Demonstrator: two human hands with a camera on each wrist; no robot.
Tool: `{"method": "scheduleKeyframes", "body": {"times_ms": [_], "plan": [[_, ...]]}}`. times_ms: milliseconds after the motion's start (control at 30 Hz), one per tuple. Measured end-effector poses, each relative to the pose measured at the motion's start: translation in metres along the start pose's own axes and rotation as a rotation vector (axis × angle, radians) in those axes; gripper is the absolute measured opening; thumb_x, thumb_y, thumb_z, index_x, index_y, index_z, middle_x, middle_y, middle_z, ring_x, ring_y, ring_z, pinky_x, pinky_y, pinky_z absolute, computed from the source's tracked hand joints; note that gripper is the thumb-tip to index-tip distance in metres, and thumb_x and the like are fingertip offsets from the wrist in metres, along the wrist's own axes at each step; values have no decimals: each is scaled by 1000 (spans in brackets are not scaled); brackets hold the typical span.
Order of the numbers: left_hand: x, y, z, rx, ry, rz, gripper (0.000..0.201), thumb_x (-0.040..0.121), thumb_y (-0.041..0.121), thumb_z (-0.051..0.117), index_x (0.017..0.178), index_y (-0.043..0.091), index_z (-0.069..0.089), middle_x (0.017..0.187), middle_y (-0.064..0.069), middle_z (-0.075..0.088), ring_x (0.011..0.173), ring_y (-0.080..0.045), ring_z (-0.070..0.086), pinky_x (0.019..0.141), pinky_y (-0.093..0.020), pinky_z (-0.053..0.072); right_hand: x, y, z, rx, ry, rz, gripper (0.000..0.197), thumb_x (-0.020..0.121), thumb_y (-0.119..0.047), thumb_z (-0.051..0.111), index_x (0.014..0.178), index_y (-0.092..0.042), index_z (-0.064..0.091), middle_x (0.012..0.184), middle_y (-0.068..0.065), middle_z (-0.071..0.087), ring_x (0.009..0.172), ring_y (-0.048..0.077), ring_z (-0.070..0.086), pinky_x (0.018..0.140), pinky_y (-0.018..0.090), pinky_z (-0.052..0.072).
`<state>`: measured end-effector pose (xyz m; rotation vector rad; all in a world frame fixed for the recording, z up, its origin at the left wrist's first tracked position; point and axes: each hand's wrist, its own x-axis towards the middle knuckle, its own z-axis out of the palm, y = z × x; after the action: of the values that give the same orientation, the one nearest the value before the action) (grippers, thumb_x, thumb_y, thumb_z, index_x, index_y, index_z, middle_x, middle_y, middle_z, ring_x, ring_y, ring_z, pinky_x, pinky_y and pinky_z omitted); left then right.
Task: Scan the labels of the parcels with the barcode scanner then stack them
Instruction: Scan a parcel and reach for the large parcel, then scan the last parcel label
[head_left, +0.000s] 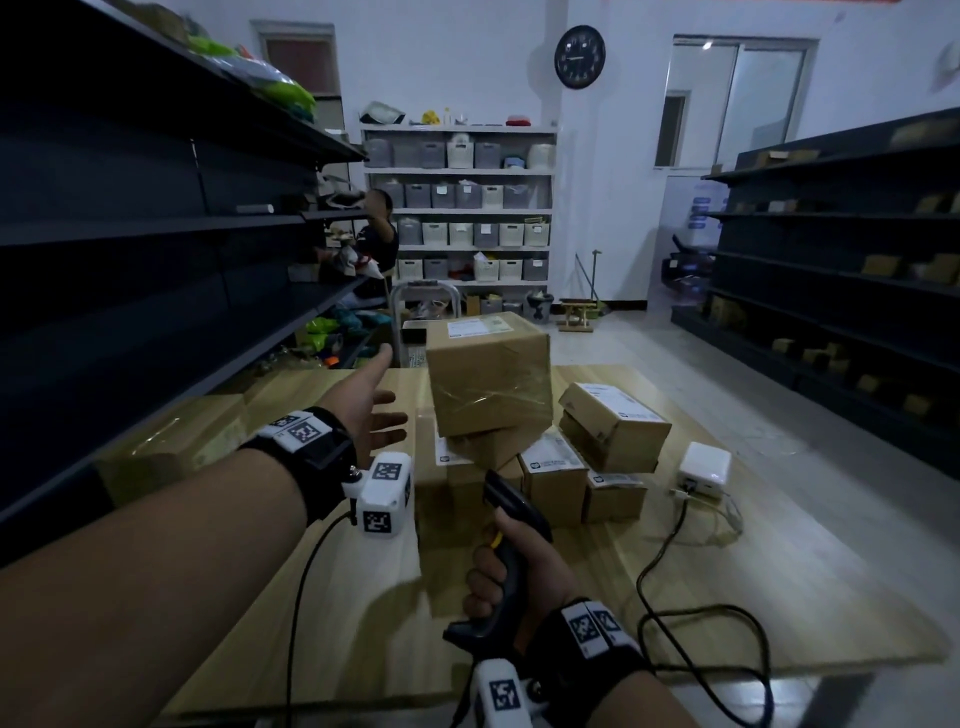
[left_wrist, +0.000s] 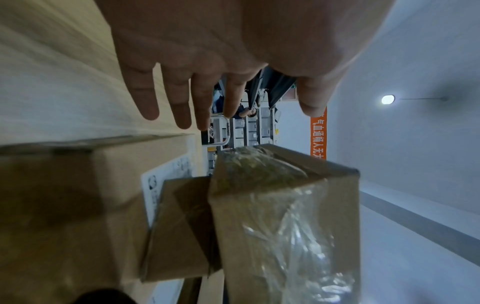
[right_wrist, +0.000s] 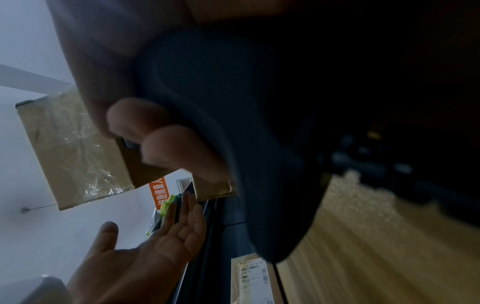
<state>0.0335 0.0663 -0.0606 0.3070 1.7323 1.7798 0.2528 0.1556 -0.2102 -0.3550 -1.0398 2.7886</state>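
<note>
Several brown cardboard parcels with white labels are piled in the middle of the wooden table (head_left: 779, 597). The biggest, a taped box (head_left: 488, 376) (left_wrist: 285, 216) (right_wrist: 72, 148), sits on top of the pile with its label facing up. My left hand (head_left: 376, 410) (left_wrist: 207, 86) (right_wrist: 166, 236) hovers open just left of that box, fingers spread, touching nothing. My right hand (head_left: 511, 566) grips the black barcode scanner (head_left: 511, 514) (right_wrist: 246, 144) by its handle, its head close to the labels of the lower parcels (head_left: 556, 470). A small labelled box (head_left: 615, 423) lies tilted on the pile's right.
A flat parcel (head_left: 171, 441) lies at the table's left edge by dark shelving (head_left: 130, 234). A white adapter (head_left: 705, 467) with cables sits right of the pile. A cart handle (head_left: 423, 301) and a person (head_left: 376, 244) stand beyond the table. More dark shelves (head_left: 857, 260) line the right.
</note>
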Motion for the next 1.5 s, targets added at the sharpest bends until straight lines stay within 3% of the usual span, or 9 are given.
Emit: {"method": "scheduleKeyframes", "body": {"times_ms": [167,533,667,767,967,1100,1233,1400,1500], "plan": [[-5,-31,-33,-15,58,-40,88,89,80,66,145,13,59,129,-13,69,122,-33,64,108,-57,50,-2,-1,3,4,-6,-5,54,61,-39,101,64,-14,53,49,3,40,42,21,45,47,32,44],[-36,-41,-119,59,281,240,26,95,39,82,102,17,70,114,-15,77,88,-24,68,75,-41,55,-6,6,24,-124,9,-40,61,52,-39,105,69,-12,53,53,6,38,42,22,44,45,32,45],[-48,-24,-156,321,479,439,31,95,32,83,115,15,68,111,-9,74,90,-22,67,77,-36,53,-2,11,50,-184,-14,-45,60,53,-38,105,69,-12,53,55,7,38,42,22,45,45,32,45],[-48,-12,-188,576,614,504,45,93,37,83,130,20,65,127,-4,68,115,-26,65,99,-43,55,6,12,73,-230,-60,-76,56,60,-39,101,69,-12,54,56,6,38,44,22,45,46,33,45],[-27,-7,-229,1146,443,139,95,90,49,80,168,20,33,176,-11,31,155,-37,40,124,-48,39,22,8,116,-339,-34,-84,43,74,-36,91,71,-12,55,60,8,40,50,25,44,52,35,43],[-26,-19,-231,1435,302,73,72,73,61,78,133,25,59,145,-9,62,123,-31,62,109,-50,51,31,7,136,-346,47,-116,33,78,-32,86,74,-12,59,61,9,43,48,26,45,50,35,44],[-30,-23,-225,1661,391,204,95,81,77,66,160,32,41,158,-7,50,144,-34,46,118,-51,38,34,11,138,-346,78,-147,33,77,-29,87,82,-11,60,62,10,45,49,27,45,51,36,43],[-34,-22,-212,1729,431,187,78,84,87,57,135,29,63,145,-9,49,136,-33,43,115,-48,42,33,20,130,-354,80,-120,37,72,-29,92,78,-12,60,62,10,45,50,26,46,52,35,43],[-30,-26,-210,1626,436,183,84,87,77,67,145,17,55,152,-14,51,143,-34,47,118,-44,41,30,20,127,-365,77,-122,40,66,-30,94,78,-11,61,61,11,44,50,26,45,54,36,41]]}}
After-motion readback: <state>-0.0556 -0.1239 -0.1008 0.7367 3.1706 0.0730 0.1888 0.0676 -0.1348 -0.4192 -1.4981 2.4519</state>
